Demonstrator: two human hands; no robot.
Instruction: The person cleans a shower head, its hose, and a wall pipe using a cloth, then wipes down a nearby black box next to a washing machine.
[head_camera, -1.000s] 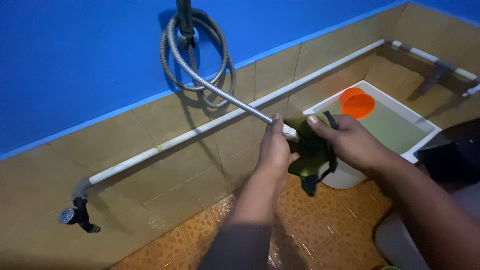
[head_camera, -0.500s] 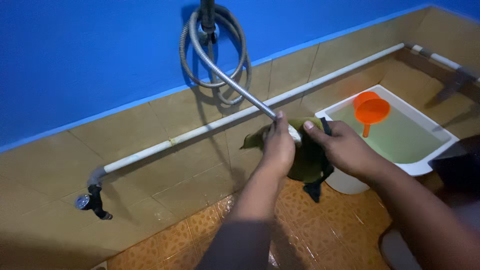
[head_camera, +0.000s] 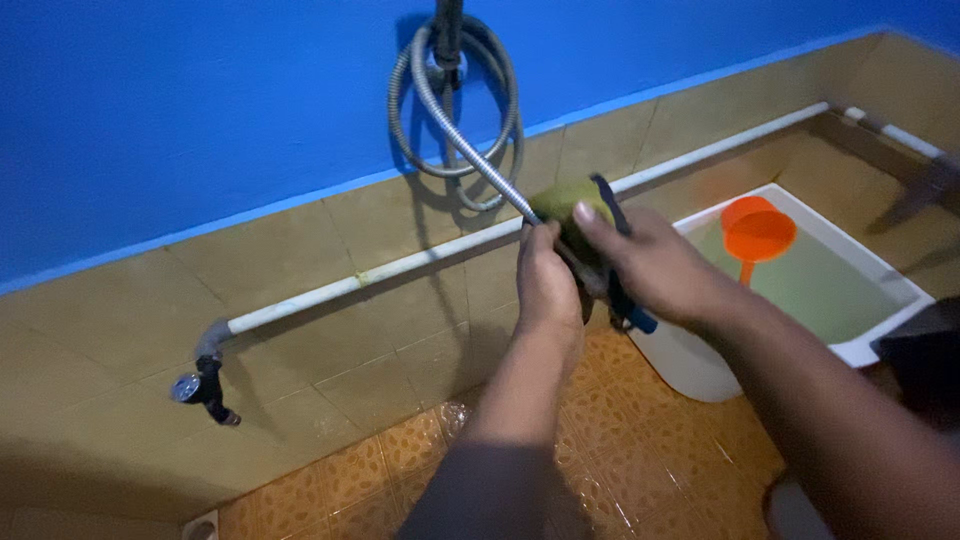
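Observation:
A metal spiral shower hose (head_camera: 462, 150) hangs coiled on the blue wall and runs down to my hands. My left hand (head_camera: 547, 287) grips the hose's lower end, whose white head is hidden by my fingers. My right hand (head_camera: 640, 265) presses a green cloth with black trim (head_camera: 575, 205) around that end of the hose, thumb on top of the cloth. Both hands meet in front of the tan tiled wall, just above the white pipe.
A white pipe (head_camera: 330, 293) runs along the tiled wall to a tap (head_camera: 200, 385) at the left. At right, a white basin (head_camera: 870, 345) holds water and an orange dipper (head_camera: 757, 232). Wet orange patterned floor tiles (head_camera: 640, 460) lie below.
Both hands have risen together toward the wall, and the cloth is bunched higher over the hose end rather than hanging down. The view has shifted leftward, so the scene sits further right in frame.

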